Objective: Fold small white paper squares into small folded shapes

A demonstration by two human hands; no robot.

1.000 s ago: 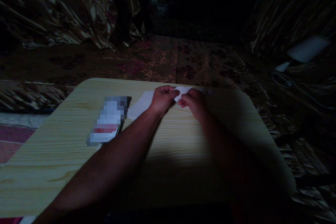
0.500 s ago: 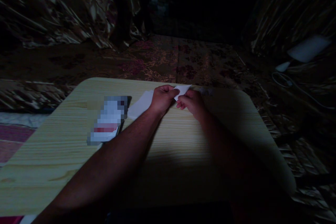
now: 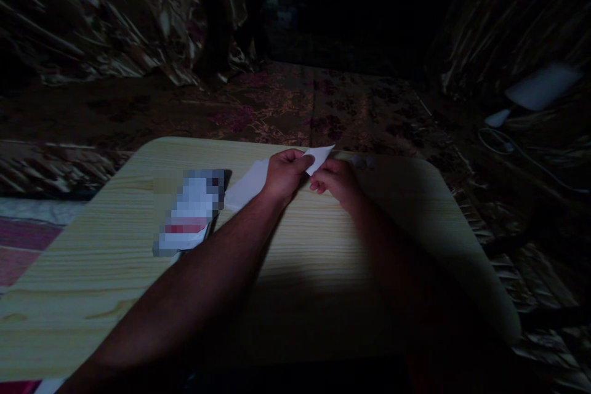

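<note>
Near the far edge of the wooden table (image 3: 295, 246), my left hand (image 3: 285, 173) pinches a small piece of white paper (image 3: 319, 157) with the thumb on top. The paper comes to a point at its upper right and looks folded, though the dim light hides the creases. My right hand (image 3: 336, 181) is closed at the paper's lower right edge, fingers curled and thumb against it. Just left of my left hand lie white paper sheets (image 3: 247, 186), partly covered by that hand and forearm.
A blurred-out, pale flat item with a red band (image 3: 187, 212) lies on the table's left side. Small, faint pale bits (image 3: 362, 162) rest beyond my right hand. Patterned fabric (image 3: 277, 104) spreads behind the table. At right are a white panel-like object (image 3: 543, 86) and a cable (image 3: 530, 163).
The paper's upper right corner has narrowed to a sharper point and tilted up slightly. Both hands stay in nearly the same place.
</note>
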